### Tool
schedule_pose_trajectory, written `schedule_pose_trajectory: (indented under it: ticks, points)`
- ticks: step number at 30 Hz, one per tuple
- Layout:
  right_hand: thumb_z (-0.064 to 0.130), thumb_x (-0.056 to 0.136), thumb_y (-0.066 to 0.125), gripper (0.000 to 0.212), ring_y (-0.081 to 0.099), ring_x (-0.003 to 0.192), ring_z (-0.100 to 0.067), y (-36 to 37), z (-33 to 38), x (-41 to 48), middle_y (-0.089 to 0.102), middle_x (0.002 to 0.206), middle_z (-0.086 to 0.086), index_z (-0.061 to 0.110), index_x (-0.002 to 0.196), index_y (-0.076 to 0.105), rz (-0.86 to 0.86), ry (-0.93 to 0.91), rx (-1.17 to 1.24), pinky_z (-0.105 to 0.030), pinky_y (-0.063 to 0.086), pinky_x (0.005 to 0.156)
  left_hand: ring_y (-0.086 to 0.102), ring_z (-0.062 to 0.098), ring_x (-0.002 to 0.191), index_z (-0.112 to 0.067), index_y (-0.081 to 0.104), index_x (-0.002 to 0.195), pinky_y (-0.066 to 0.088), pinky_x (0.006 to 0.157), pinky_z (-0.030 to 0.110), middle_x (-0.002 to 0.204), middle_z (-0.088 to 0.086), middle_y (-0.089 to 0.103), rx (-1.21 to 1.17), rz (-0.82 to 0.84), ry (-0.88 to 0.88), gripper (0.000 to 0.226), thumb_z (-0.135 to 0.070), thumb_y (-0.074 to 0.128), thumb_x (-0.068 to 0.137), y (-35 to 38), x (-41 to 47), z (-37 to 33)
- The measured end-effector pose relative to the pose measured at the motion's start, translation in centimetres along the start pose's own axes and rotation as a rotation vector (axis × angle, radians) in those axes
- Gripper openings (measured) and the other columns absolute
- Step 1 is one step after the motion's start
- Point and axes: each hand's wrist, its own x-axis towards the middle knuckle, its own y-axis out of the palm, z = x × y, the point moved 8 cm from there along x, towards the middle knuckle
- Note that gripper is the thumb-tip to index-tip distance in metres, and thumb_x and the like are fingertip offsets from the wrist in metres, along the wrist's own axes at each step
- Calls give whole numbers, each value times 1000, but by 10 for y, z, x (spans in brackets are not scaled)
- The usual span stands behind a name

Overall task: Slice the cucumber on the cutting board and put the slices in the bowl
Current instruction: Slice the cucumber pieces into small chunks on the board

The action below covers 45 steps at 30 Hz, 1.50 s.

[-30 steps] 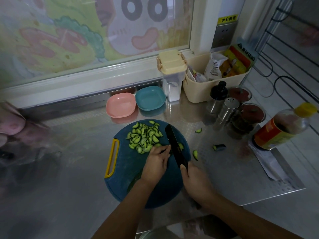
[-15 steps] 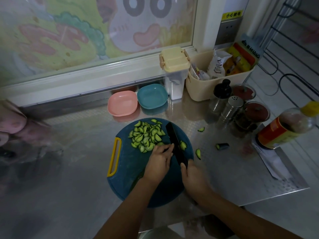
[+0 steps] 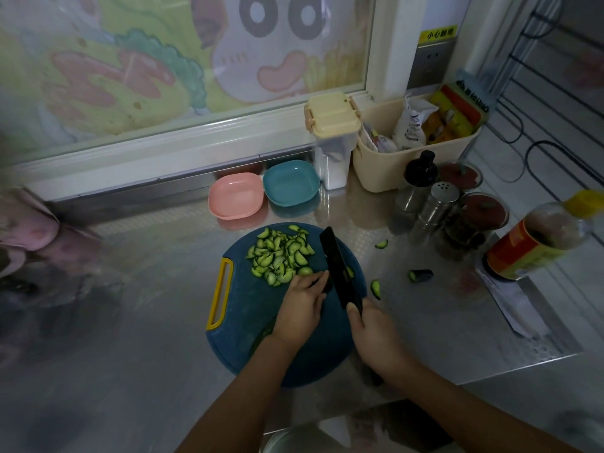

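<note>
A round blue cutting board [image 3: 242,335] with a yellow handle lies on the steel counter. A heap of green cucumber slices [image 3: 279,256] covers its far part. My right hand [image 3: 372,335] grips a black knife [image 3: 338,266] whose blade points away across the board. My left hand [image 3: 302,305] lies just left of the blade, fingers curled over the uncut cucumber, most of it hidden under the hand and forearm. A pink bowl [image 3: 236,199] and a teal bowl [image 3: 291,182] stand behind the board.
Stray slices [image 3: 376,288] and a cucumber end [image 3: 420,275] lie on the counter right of the board. Shakers [image 3: 434,207], lidded jars, a sauce bottle [image 3: 536,240], a beige basket [image 3: 408,158] and a lidded container [image 3: 331,138] crowd the right and back. A window ledge runs behind.
Both hands stay at the same spot on the board. The knife blade shifts slightly beside the left fingers while chopping; the slice heap looks the same.
</note>
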Motion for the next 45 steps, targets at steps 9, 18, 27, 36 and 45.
schedule_pose_trajectory:
  ticks: [9,18,27,36,45]
  points:
    - [31,100,33,32,50,59,-14,-1,0,-4,51,68,-2,7,87,49,5,4,-26,-19,32,47,43,18,96,-2,58,125,34,89,22,114,14,64,12,14,-1,44,1,64,81,2,-1,1]
    - [31,100,32,29,48,57,-13,3,2,-2,50,67,-1,10,86,46,9,6,-123,-21,30,46,42,17,96,-2,59,123,34,89,21,112,14,65,0,2,8,46,4,66,78,2,-2,1]
    - [29,101,30,23,35,51,-2,15,4,8,38,63,8,14,88,39,12,-7,-266,-20,27,41,44,17,99,-5,56,128,38,90,21,116,11,63,-20,7,-24,42,-10,53,86,3,-2,6]
    - [31,100,31,31,54,65,-21,12,-9,6,55,73,-8,8,86,47,0,24,-127,-30,38,57,45,18,99,-3,58,126,37,91,21,116,12,63,-8,7,-16,41,-17,40,91,1,-3,3]
    - [31,100,33,31,47,56,-15,4,0,-1,49,66,-4,10,81,46,-4,-6,-33,-27,33,51,45,14,96,0,61,121,34,91,15,116,12,65,-16,-12,-28,37,-4,58,85,0,-2,4]
